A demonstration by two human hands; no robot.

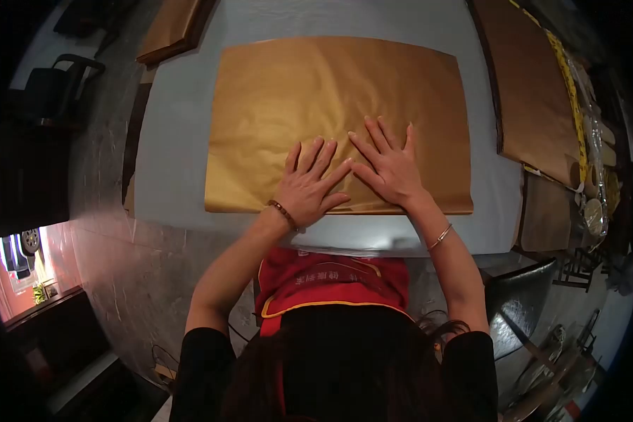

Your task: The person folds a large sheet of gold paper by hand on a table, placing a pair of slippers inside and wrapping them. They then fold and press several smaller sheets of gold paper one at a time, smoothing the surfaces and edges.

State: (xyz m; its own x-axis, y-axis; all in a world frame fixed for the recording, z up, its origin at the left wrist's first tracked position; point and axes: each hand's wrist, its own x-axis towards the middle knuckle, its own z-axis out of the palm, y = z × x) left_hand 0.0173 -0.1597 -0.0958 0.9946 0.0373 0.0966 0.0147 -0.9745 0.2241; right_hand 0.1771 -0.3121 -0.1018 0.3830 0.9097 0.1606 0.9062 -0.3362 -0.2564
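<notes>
A large golden-brown sheet (260, 91), slightly wrinkled, lies on a grey-blue covered table (176, 126). My left hand (309, 179) rests flat on the lower middle of the sheet with its fingers spread, a beaded bracelet at the wrist. Just right of it my right hand (390, 163) also lies flat on the sheet, fingers apart, a thin metal bangle on the wrist. The two hands are close together near the sheet's front edge. Neither holds anything.
Brown sheets are stacked at the back left (172, 28) and at the right (527, 91). Beside the right stack runs a yellow measuring tape (566, 77). A red apron (330, 281) shows below the table's front edge. A black chair (520, 295) stands at the lower right.
</notes>
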